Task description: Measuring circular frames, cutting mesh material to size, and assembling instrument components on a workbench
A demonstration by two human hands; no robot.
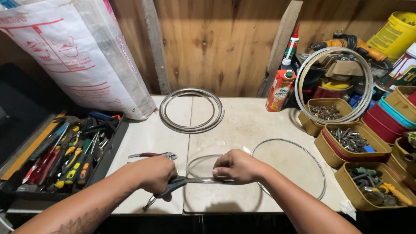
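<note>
A thin wire ring (223,184) lies flat near the front edge of the pale worktop (242,121). The left hand (154,173) is closed tight around the blue handles of a pair of pliers (182,181). The pliers' nose points right and meets the wire. The right hand (236,167) pinches the wire just beside that nose, fingers curled down on it.

A second wire ring (323,173) lies just to the right of that hand. Another pair of pliers with red handles (151,155) rests just behind the left hand. Farther back lies a coil of thicker metal rings (191,110).

A small carton (280,90), red and orange with a green cap, stands at the back near the wooden wall. A white tube with a red tip (290,48) leans behind it. A big white plastic sack with red drawings (82,56) leans at the back left. A yellow bucket (396,32) sits high at the right.

Brown trays of screws and bolts (351,141) crowd the right edge. A large hoop (333,84) stands up against them. A black tray of screwdrivers (69,151) sits past the left edge. The middle of the top, between the hands and the coil, is bare.
</note>
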